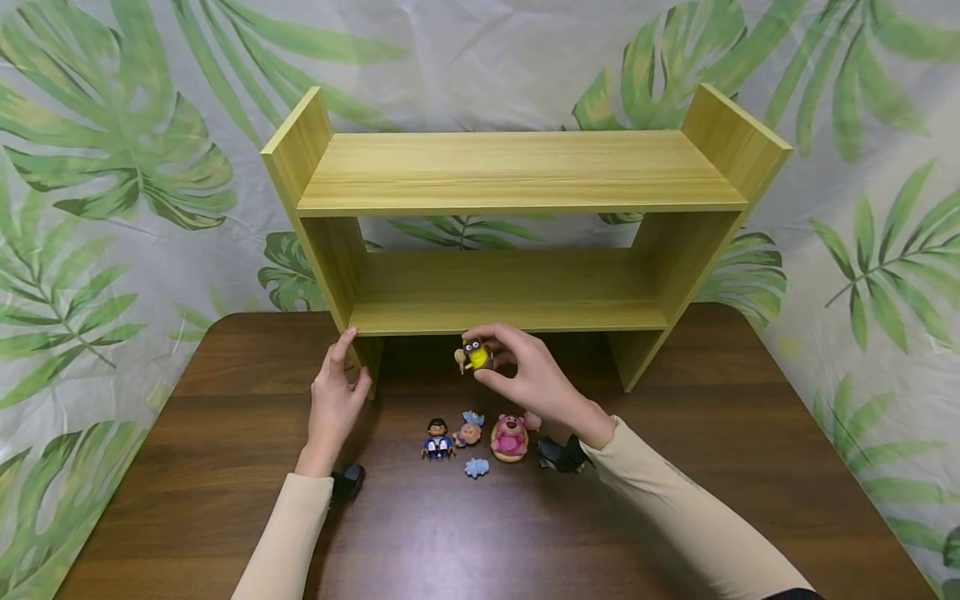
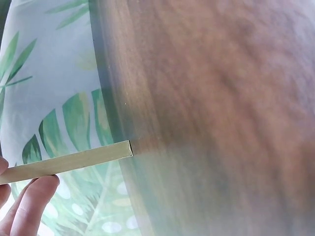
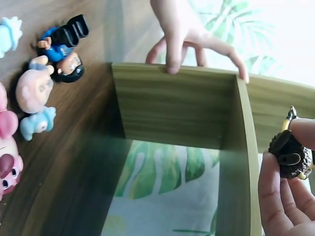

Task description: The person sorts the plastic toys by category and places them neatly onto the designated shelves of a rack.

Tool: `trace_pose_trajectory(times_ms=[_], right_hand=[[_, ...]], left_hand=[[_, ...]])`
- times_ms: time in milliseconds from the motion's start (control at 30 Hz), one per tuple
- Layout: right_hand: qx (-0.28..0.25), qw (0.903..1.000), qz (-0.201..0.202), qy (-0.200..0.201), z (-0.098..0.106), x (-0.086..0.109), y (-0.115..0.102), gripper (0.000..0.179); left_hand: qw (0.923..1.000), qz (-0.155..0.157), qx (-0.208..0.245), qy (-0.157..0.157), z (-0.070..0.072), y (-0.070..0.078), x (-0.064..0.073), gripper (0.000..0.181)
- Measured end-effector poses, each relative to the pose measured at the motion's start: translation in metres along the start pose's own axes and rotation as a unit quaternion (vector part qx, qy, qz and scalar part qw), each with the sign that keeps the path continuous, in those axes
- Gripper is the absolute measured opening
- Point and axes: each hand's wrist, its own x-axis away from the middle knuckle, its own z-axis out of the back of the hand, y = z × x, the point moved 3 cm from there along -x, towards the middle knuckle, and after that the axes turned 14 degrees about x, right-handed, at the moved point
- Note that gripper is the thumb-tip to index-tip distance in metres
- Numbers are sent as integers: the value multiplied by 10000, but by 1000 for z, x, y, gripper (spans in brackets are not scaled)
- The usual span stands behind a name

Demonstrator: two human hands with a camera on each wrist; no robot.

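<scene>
My right hand [image 1: 534, 372] pinches a small Minion figure [image 1: 478, 355], yellow and brown with goggles, in front of the middle board of a wooden shelf [image 1: 517, 315]. The figure's dark, rough-textured back [image 3: 291, 160] faces the right wrist camera. With the left hand [image 1: 333, 402] I grip the shelf's left side panel near its lower front edge. In the left wrist view, fingers [image 2: 35, 204] lie on both sides of the panel [image 2: 74, 162]. Below the hands, a toy man in blue [image 1: 437, 439] and a pink bear figure [image 1: 510, 437] are on the table.
Around the bear are a peach-coloured figure [image 1: 469, 433], a light-blue figure [image 1: 476, 467], another blue one [image 1: 473, 417] and a pink piece [image 1: 532, 422]. The dark wooden table [image 1: 660, 500] carries the shelf. A leaf-patterned cloth [image 1: 480, 67] hangs behind.
</scene>
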Motion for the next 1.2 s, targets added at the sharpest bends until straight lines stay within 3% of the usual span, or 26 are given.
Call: trace_pose_trajectory(times_ms=[300,633,1200], right_hand=[[-155,9998,104,93,-7,-16,-5,41],[-574,9981,-99,206,-13,-35,-8,39],[-493,9976,23,485,-27,-64,-12,39]], left_hand=[[10000,-8,-43,30,2,0,2,83],[10000,1,-51,36,1,0,1,82],[9999,127,19,20,0,1,0,82]])
